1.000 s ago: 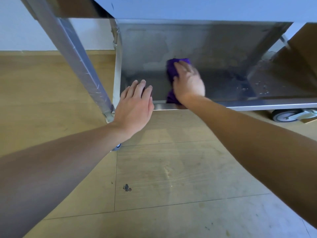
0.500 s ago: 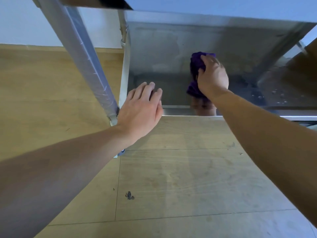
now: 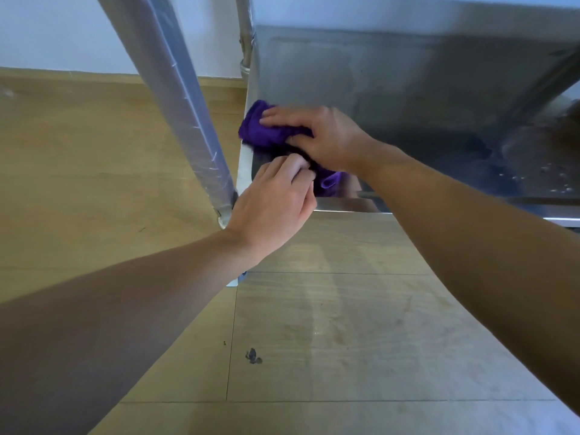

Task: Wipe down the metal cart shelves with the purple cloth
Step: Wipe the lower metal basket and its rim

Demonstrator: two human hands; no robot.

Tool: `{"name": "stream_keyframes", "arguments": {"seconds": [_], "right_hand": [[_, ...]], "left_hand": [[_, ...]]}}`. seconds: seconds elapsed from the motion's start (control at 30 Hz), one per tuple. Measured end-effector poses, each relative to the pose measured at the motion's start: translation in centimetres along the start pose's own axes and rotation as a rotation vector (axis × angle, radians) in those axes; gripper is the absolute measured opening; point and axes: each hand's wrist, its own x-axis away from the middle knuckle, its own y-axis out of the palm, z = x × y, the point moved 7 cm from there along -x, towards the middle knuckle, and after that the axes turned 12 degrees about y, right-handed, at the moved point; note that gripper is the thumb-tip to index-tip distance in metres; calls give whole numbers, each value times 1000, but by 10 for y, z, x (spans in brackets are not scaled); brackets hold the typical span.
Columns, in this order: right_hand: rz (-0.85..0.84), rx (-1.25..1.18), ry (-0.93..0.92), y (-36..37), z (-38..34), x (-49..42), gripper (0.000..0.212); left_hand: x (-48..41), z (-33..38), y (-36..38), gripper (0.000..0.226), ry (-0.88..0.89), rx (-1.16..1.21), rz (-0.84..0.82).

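- My right hand (image 3: 326, 136) grips the bunched purple cloth (image 3: 263, 130) at the bottom shelf's (image 3: 408, 89) left corner.
- Cloth runs 11-to-5 o'clock; open shelf lies toward 3.
- My left hand (image 3: 276, 202) sits at the cloth's 6 o'clock, fingers curled; cannot tell if it pinches.

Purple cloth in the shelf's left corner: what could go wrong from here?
1. The purple cloth is bunched under the right hand, so passes may leave strips unwiped.
2. Droplets sit far right on the shelf; easy to miss.
3. The left hand crowds the cloth and may get bumped.
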Motion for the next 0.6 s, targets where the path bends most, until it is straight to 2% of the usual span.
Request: {"name": "stream_keyframes", "arguments": {"seconds": [0.13,0.2,0.27,0.4,0.47,0.6], "right_hand": [[355,129,435,-32,43,-4,48],[414,152,526,-37,53,-4,48],[370,166,479,-32,46,-12,49],[190,139,151,-5,10,-23,50],[206,143,128,-3,8,-21,48],[266,155,204,-14,26,-9,48]], "left_hand": [[-2,0,1,32,2,66,-48],[-2,1,1,32,-3,76,-63],[-1,0,0,32,-14,84,-65],[1,-2,0,31,-18,97,-59],[1,-3,0,32,-7,83,-56],[-1,1,1,30,4,49,-86]]}}
